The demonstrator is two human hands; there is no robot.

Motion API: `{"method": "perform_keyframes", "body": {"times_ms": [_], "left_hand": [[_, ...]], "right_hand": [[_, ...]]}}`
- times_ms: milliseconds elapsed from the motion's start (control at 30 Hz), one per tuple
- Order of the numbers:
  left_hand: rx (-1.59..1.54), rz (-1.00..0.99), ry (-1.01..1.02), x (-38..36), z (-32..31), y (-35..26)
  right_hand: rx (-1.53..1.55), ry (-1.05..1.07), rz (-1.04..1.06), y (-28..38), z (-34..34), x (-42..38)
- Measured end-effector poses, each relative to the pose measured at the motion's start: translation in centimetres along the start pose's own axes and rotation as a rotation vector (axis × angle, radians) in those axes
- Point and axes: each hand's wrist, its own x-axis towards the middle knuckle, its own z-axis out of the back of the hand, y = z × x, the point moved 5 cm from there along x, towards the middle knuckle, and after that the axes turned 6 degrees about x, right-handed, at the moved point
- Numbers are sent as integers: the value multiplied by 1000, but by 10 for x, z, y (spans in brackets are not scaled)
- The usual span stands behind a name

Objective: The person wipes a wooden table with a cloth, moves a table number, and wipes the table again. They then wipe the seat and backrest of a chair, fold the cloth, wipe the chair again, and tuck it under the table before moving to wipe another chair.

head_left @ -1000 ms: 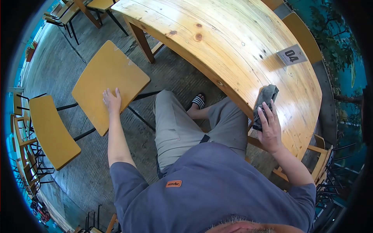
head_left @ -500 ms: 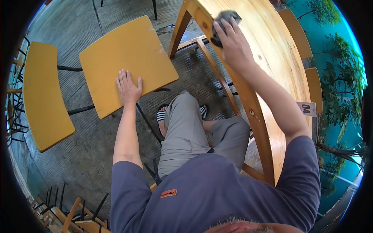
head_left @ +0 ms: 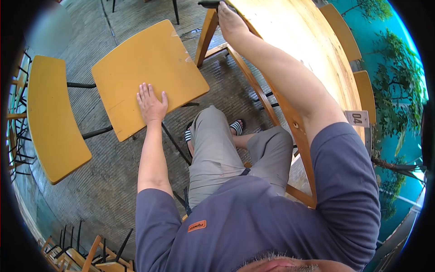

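Observation:
My left hand (head_left: pixel 152 104) lies flat, fingers a little spread, on the yellow seat (head_left: pixel 145 59) of a chair with black metal legs. The chair's curved yellow backrest (head_left: pixel 54 122) is farther left. At the far end of the long wooden table (head_left: pixel 312 59), my right hand (head_left: pixel 230 21) grips a dark cloth (head_left: pixel 210 4) over the table's near edge. Part of the cloth is cut off by the top of the view, and the right fingers are mostly hidden.
A card marked 04 (head_left: pixel 358 119) sits at the table's right edge. Two yellow chair parts (head_left: pixel 340 31) show beyond it, before a turquoise wall with plants (head_left: pixel 398 86). More chairs (head_left: pixel 90 254) are stacked at lower left. The concrete floor (head_left: pixel 108 181) looks wet in places.
My right hand has moved with the cloth up and left along the tabletop to its far end, the arm stretching out. My left hand stays on the seat.

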Motion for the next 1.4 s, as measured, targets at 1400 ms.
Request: {"method": "perform_keyframes", "body": {"times_ms": [1400], "left_hand": [[-886, -1004, 42, -27, 293, -388]], "right_hand": [[1708, -1317, -2804, 201, 41, -1029]]}}
